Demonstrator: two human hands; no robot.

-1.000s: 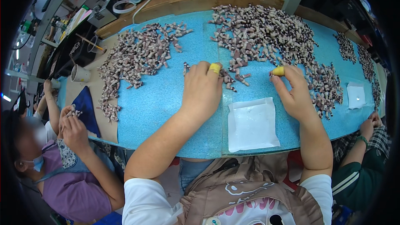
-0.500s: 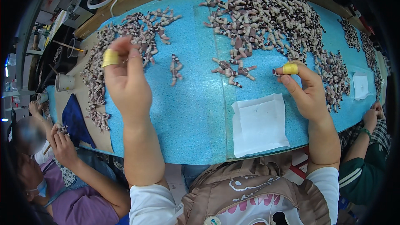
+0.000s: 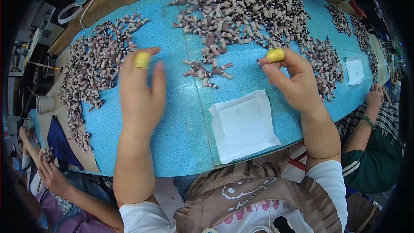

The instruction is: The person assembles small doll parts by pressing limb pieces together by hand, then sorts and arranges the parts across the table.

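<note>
My left hand (image 3: 144, 90), with yellow tape on its index finger, is over the blue mat beside the left heap of small figures (image 3: 97, 58). Its thumb and index finger are apart, with nothing visible between them; the fingertips are slightly blurred. Between thumb and index finger of my right hand (image 3: 293, 75), also taped yellow, is a small dark-tipped piece (image 3: 259, 61), mostly covered by the fingers. Several loose purple-and-cream figures with limbs (image 3: 207, 71) lie left of that hand. Below them is a white paper tray (image 3: 243, 125) near the table edge.
A large heap of small striped pieces (image 3: 246, 13) spreads across the back of the blue mat (image 3: 181, 142). Co-workers sit at both sides, hands at the table. At left are a dark blue cloth (image 3: 60, 142) and a cup (image 3: 45, 105); another white tray (image 3: 355, 71) lies right.
The view has shifted, so the table's things sit further left. My left hand has turned and its finger and thumb have parted. A lone figure left of centre is no longer visible.
</note>
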